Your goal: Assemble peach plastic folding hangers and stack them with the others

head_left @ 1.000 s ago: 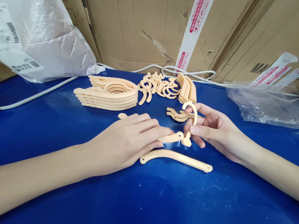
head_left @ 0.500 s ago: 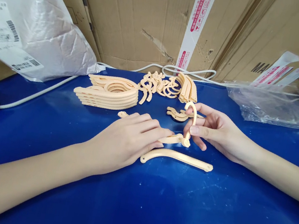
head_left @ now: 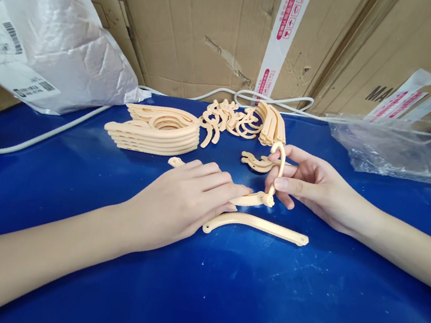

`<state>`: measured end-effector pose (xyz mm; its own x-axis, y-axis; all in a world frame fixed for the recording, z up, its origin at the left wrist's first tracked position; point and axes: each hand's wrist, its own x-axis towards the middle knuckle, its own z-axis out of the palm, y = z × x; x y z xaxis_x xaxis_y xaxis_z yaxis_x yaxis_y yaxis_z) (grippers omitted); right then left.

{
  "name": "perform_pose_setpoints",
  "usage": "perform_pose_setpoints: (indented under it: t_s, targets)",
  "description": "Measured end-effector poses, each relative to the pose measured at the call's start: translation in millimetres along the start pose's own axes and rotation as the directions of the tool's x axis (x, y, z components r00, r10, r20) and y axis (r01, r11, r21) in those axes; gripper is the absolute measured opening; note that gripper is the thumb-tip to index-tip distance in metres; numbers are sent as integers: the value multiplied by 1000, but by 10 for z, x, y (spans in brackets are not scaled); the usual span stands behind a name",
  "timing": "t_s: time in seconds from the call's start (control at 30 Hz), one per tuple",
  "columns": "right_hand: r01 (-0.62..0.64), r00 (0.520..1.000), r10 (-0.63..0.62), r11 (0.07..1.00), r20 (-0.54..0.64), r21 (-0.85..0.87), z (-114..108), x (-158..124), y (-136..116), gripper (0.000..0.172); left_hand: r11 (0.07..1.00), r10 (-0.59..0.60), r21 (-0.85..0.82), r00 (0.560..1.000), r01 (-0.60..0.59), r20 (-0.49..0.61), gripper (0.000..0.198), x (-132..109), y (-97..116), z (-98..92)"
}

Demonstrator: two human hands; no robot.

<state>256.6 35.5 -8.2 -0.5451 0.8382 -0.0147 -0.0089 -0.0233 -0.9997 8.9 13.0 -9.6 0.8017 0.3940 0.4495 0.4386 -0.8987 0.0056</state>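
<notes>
My left hand (head_left: 197, 197) is closed over a beige plastic hanger arm (head_left: 248, 199), hiding most of it; one end pokes out on each side. Between thumb and fingers, my right hand (head_left: 302, 184) pinches a beige hanger hook (head_left: 280, 167), curved end up. The hook's round base meets the right end of the held arm; whether the two are joined, I cannot tell. Just in front lies a loose curved hanger arm (head_left: 257, 223). Behind my right fingers sit a few flat curved hanger pieces (head_left: 259, 162), partly hidden.
Stacked hanger pieces (head_left: 154, 134) lie at the back left of the blue table (head_left: 192, 301). Behind are a pile of small hooks (head_left: 228, 118) and several bundled arms (head_left: 271, 124). A white parcel bag (head_left: 86, 46), a clear plastic bag (head_left: 399, 151), a cable (head_left: 55, 129) and cardboard boxes (head_left: 205, 27) surround them.
My right hand has shifted slightly, bringing the hook's base up against the end of the hanger arm. My left hand stays on the arm. The view has tilted a little.
</notes>
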Motion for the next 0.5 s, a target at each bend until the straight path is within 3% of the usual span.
perform_pose_setpoints:
  t_s: [0.5]
  targets:
    - [-3, 1000, 3, 1000, 16, -21, -9, 8, -5, 34, 1000, -1, -3, 1000, 1, 11, 30, -17, -2, 11]
